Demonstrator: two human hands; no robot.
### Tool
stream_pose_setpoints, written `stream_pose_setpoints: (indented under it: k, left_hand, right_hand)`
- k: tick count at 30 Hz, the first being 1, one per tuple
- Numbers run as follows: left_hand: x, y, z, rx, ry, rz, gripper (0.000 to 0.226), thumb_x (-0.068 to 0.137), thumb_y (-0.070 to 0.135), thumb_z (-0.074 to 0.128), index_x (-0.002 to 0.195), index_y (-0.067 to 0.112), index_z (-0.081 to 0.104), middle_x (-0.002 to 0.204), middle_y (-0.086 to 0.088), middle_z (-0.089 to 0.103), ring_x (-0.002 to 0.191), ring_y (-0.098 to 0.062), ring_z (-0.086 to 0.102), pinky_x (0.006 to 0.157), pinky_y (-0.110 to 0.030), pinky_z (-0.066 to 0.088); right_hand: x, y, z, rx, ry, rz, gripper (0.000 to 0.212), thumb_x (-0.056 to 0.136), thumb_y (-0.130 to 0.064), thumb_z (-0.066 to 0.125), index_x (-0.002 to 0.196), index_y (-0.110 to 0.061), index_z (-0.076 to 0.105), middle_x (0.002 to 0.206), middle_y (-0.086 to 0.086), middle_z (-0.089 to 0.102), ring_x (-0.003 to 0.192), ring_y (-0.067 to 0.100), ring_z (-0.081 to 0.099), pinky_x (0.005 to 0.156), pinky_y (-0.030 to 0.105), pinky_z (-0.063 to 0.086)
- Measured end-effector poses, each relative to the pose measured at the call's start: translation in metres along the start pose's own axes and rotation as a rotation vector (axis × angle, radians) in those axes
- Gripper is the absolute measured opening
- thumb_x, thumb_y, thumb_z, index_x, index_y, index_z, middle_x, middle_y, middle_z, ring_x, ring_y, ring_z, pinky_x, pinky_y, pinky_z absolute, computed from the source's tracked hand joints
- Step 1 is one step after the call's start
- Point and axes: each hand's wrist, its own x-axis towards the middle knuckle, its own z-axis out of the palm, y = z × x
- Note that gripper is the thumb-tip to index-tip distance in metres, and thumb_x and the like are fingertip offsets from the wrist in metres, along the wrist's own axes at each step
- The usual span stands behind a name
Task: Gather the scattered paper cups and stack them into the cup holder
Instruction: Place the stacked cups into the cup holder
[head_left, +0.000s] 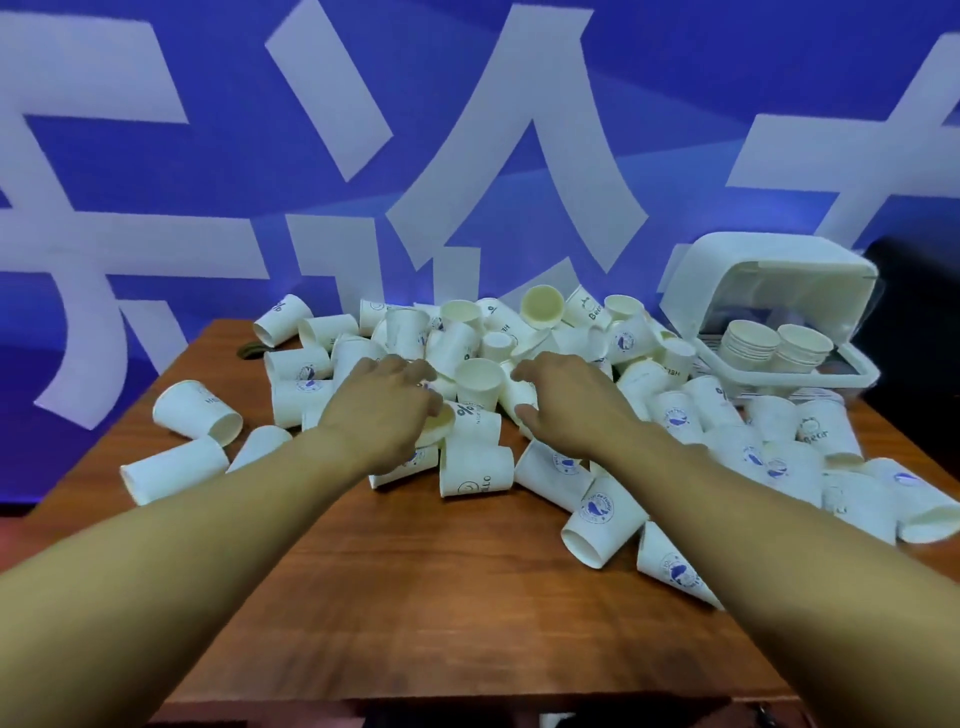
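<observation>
Many white paper cups (475, 470) lie scattered on their sides across the brown wooden table (415, 597), piled thickest at the far middle. One cup (479, 382) stands upside down between my hands. My left hand (384, 410) reaches into the pile, and its curled fingers and thumb hold a cup whose cream rim (435, 427) shows below the thumb. My right hand (566, 400) curls fingers above and thumb below a lying cup (519, 396). The white cup holder (769, 270) sits at the far right with its lid raised, and two short stacks of cups (753, 340) stand inside.
A blue wall with large white characters stands right behind the table. A small dark object (252, 352) lies at the far left table edge. Loose cups reach the right edge (930, 514). Bare wood shows in front of the pile, between my forearms.
</observation>
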Motion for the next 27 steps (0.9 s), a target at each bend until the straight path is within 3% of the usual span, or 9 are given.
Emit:
stream_pose_setpoints:
  k: [3,7,11,14,19,24,27]
  left_hand:
    - [0.000,-0.007,0.008,0.053,-0.054,0.107,0.049,0.088,0.011,0.052,0.128,0.039,0.052,0.151,0.001,0.031,0.135,-0.027,0.035,0.104,-0.044,0.035]
    - [0.007,-0.014,0.023,0.097,0.064,0.208,0.045,0.091,0.007,0.051,0.129,0.030,0.053,0.136,-0.005,0.048,0.109,-0.030,0.054,0.083,-0.041,0.047]
    - [0.017,-0.019,0.030,0.147,0.180,0.253,0.030,0.074,0.004,0.073,0.099,0.018,0.070,0.099,-0.011,0.063,0.074,-0.030,0.059,0.056,-0.037,0.049]
    - [0.017,-0.019,0.028,0.149,0.200,0.220,0.024,0.062,-0.001,0.078,0.080,0.011,0.069,0.087,-0.014,0.062,0.061,-0.030,0.056,0.047,-0.032,0.040]
    - [0.011,-0.024,0.027,0.204,0.245,0.137,0.013,0.062,0.002,0.073,0.066,0.014,0.069,0.101,-0.008,0.066,0.063,-0.026,0.054,0.050,-0.028,0.025]
    - [-0.009,-0.040,0.013,0.089,0.331,0.022,0.010,0.074,0.003,0.066,0.074,0.013,0.068,0.126,-0.010,0.056,0.077,-0.028,0.056,0.048,-0.029,0.026]
    - [-0.022,-0.060,0.004,0.060,0.406,-0.089,0.001,0.084,0.017,0.071,0.084,0.018,0.070,0.126,-0.002,0.057,0.079,-0.025,0.058,0.046,-0.028,0.028]
  right_hand:
    - [0.009,0.005,0.009,0.007,-0.018,0.018,0.044,0.090,-0.029,0.058,0.133,-0.022,0.053,0.127,0.004,0.058,0.112,0.026,0.056,0.087,0.041,0.049]
    - [0.019,0.014,0.019,0.011,-0.043,0.050,0.042,0.090,-0.032,0.059,0.131,-0.023,0.054,0.123,0.003,0.058,0.110,0.025,0.056,0.086,0.041,0.050]
    - [0.026,0.019,0.026,0.006,-0.055,0.058,0.042,0.090,-0.033,0.059,0.130,-0.021,0.055,0.120,0.004,0.058,0.107,0.026,0.057,0.084,0.041,0.050]
    - [0.031,0.020,0.029,0.003,-0.054,0.058,0.042,0.090,-0.033,0.060,0.130,-0.021,0.055,0.121,0.005,0.058,0.108,0.026,0.056,0.083,0.039,0.050]
    - [0.039,0.008,0.033,0.015,-0.028,0.034,0.043,0.088,-0.027,0.061,0.130,-0.021,0.056,0.128,0.005,0.057,0.113,0.028,0.056,0.087,0.039,0.049]
    - [0.054,-0.019,0.032,0.039,0.016,0.011,0.043,0.089,-0.028,0.062,0.131,-0.021,0.056,0.128,0.005,0.056,0.115,0.028,0.055,0.087,0.038,0.048]
    - [0.069,-0.038,0.030,0.123,0.057,0.017,0.044,0.087,-0.031,0.063,0.130,-0.020,0.057,0.128,0.006,0.058,0.115,0.026,0.056,0.092,0.040,0.049]
